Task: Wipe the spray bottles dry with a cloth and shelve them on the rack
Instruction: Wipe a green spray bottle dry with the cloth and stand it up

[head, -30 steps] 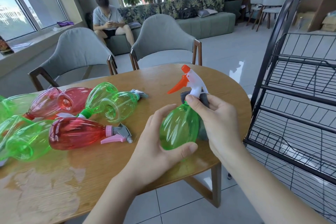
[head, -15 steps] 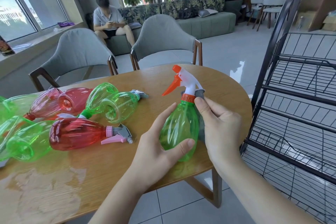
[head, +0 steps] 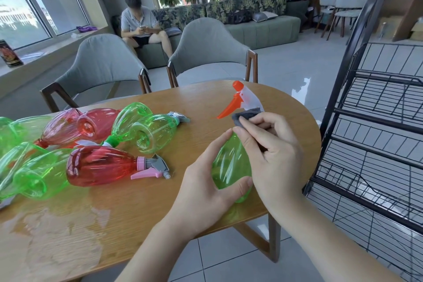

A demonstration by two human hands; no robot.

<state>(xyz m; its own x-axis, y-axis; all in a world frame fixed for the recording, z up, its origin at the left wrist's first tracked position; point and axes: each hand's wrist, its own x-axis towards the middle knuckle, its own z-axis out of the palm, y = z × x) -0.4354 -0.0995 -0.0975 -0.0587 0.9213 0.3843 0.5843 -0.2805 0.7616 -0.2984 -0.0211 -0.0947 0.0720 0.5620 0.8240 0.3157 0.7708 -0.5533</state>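
Note:
A green spray bottle (head: 230, 165) with a white and orange trigger head stands tilted over the table's right end. My left hand (head: 206, 185) grips its lower body from the left. My right hand (head: 270, 151) pinches a small grey cloth (head: 246, 117) against the bottle's neck, just under the trigger head. Several more green and red spray bottles (head: 100, 165) lie on their sides at the table's left. The black wire rack (head: 377, 135) stands to the right of the table, and the shelves I can see are bare.
The wooden table (head: 142, 208) has a wet patch near its front left. Two grey chairs (head: 206, 52) stand behind it. A person sits on a sofa further back. Tiled floor lies between table and rack.
My right hand has slid up the bottle and brought the grey cloth round the neck. The bottle's head has tipped a little to the right. My left hand keeps its hold.

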